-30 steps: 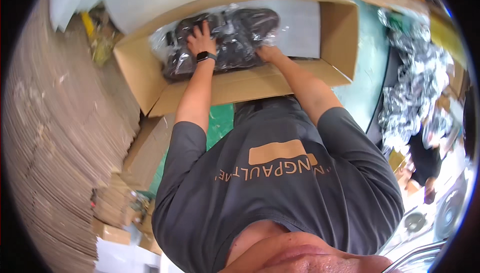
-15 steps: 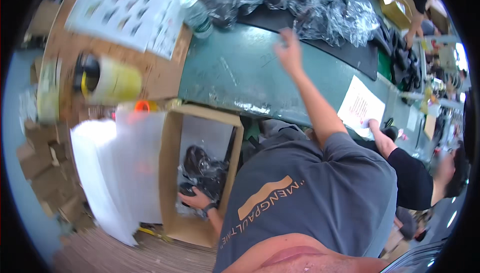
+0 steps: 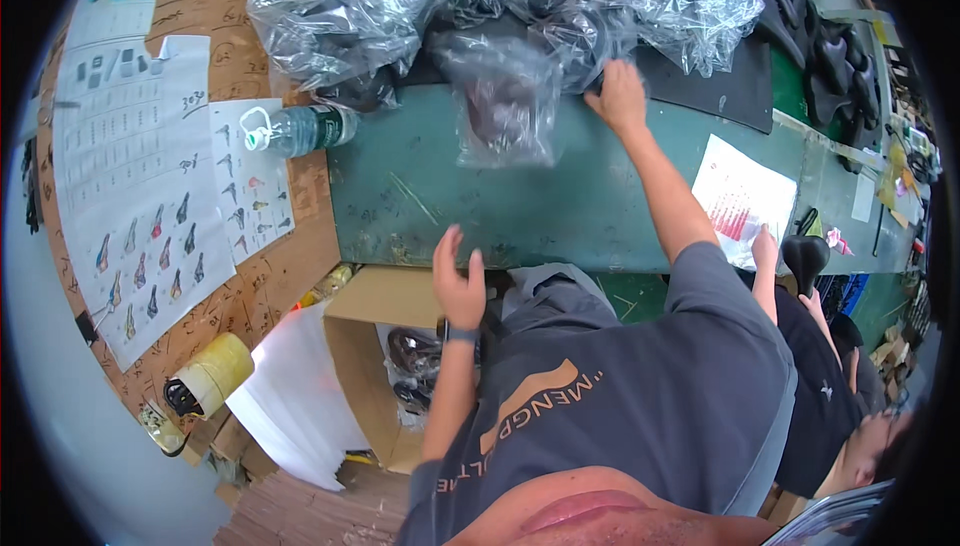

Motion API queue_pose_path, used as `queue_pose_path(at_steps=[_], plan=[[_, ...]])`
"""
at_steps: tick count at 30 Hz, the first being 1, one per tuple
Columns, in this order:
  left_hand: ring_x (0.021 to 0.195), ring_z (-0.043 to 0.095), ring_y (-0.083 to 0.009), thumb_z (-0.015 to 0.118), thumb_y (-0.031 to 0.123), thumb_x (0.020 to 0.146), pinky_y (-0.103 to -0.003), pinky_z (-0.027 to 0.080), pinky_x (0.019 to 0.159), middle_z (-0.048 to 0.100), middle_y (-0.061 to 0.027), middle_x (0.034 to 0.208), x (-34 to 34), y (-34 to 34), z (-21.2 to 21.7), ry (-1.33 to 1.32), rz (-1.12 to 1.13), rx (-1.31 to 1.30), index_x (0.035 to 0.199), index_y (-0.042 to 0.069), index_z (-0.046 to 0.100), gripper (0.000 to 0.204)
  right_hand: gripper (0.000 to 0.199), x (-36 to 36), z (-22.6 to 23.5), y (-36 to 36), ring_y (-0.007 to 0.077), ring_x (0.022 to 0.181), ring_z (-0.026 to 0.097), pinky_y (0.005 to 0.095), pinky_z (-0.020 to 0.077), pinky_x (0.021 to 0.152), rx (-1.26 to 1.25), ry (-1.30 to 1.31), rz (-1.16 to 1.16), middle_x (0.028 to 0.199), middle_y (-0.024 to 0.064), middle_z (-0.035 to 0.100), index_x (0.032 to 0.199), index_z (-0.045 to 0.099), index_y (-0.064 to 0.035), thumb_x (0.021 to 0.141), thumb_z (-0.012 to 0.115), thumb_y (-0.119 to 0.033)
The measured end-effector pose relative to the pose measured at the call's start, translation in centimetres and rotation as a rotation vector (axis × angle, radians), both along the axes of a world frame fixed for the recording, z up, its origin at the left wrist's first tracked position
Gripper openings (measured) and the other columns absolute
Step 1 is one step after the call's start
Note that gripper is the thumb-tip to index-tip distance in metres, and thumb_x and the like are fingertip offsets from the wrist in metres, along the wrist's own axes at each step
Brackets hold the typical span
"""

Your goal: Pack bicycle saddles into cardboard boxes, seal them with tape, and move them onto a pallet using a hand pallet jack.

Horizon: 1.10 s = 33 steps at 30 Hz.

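Note:
My right hand [image 3: 621, 98] reaches over the green workbench [image 3: 420, 156], its fingers closed on the edge of a clear plastic bag [image 3: 590, 54] around a dark bicycle saddle. Left of it, another bagged saddle [image 3: 503, 106] hangs at the front of the pile, blurred. My left hand [image 3: 460, 286] is empty, fingers apart, above the bench's near edge beside an open cardboard box [image 3: 360, 306]. Inside the box lie dark bagged saddles [image 3: 415, 356], partly hidden by my left forearm.
A heap of bagged saddles [image 3: 340, 16] covers the bench's far side. A water bottle [image 3: 310, 131] lies on its side near printed sheets [image 3: 140, 196]. White foam sheets [image 3: 295, 396] stand beside the box. At right a co-worker holds a black saddle [image 3: 806, 258] near a paper [image 3: 745, 196].
My left hand has come up out of the box, letting go of a dark item. My right hand has moved right and closed on a bag. A bagged saddle has shifted forward.

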<state>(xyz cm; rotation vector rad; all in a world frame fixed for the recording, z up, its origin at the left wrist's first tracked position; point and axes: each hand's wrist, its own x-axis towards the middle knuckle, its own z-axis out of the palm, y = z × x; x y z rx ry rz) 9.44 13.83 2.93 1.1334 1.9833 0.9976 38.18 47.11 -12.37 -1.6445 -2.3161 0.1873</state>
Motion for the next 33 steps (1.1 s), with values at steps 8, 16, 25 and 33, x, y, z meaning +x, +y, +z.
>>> queue_pose_path(at_steps=[8,16,25,33], plan=[[0.089,0.067,-0.0156,0.075,0.007,0.096,-0.032,0.057,0.073,0.069,-0.0074,0.107,8.7,4.5,-9.2,-0.207,0.200,-0.222,0.136,0.001,0.063,0.042,0.064,-2.8,0.5,-18.8,0.0453,0.101,0.069,0.0535,0.0576,0.086,-0.764,0.150,-0.023,0.105,0.0251,0.070,0.121,0.059,0.0024,0.078,0.088,-0.033],[0.129,0.060,-0.0391,0.083,0.024,0.087,-0.050,0.047,0.114,0.064,-0.0167,0.137,11.4,-0.1,-10.0,0.229,-0.491,-0.077,0.140,0.006,0.057,0.062,0.070,-15.2,8.2,-11.8,0.0371,0.129,0.061,0.0551,0.0514,0.104,-0.208,0.145,0.887,0.150,0.0174,0.059,0.156,0.052,-0.0172,0.089,0.072,-0.010],[0.160,0.031,-0.0301,0.059,0.003,0.098,-0.068,0.030,0.124,0.031,-0.0101,0.174,9.6,-5.3,-17.3,0.712,-0.352,-0.084,0.165,0.029,0.042,0.074,0.115,-17.0,1.1,-5.8,0.0402,0.107,0.074,0.0521,0.0601,0.090,-0.674,-0.324,0.914,0.147,0.0174,0.062,0.172,0.023,-0.0392,0.080,0.088,-0.014],[0.111,0.071,-0.0482,0.088,0.020,0.068,-0.057,0.059,0.095,0.072,-0.0295,0.117,6.6,-5.5,-17.7,-0.031,0.051,-0.601,0.132,0.000,0.048,0.079,0.103,-7.3,0.6,-14.5,0.0450,0.139,0.060,0.0475,0.0508,0.112,-0.518,0.039,0.229,0.161,0.0222,0.055,0.171,0.028,-0.0104,0.082,0.079,-0.017]])
